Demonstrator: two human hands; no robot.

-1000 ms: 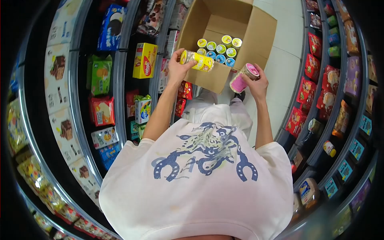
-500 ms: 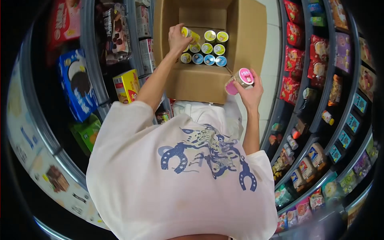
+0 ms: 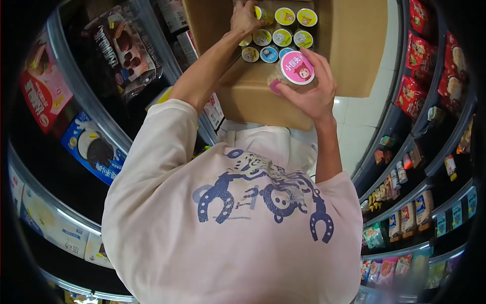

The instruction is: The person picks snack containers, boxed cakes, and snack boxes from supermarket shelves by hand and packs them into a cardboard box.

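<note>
Inside the open cardboard box, my left hand is closed around a yellow-lidded jar at the left end of the far row. Some of its fingers are hidden behind the jar and the top of the view. My right hand grips a clear jar with a pink lid, tilted so the lid faces up, over the box's near right side. Several upright jars stand in rows in the box, with yellow-green lids and blue lids. The pink-lidded jar partly covers the nearest row.
Shelves of packaged snacks curve along both sides. A blue biscuit box and a dark snack bag are on the left. Red packets and jars line the right shelves. White floor tiles show beside the box.
My left hand has lowered the yellow-lidded jar from a tilt to the far row's left end. My right hand has brought the pink-lidded jar left, over the box. The view has shifted closer.
</note>
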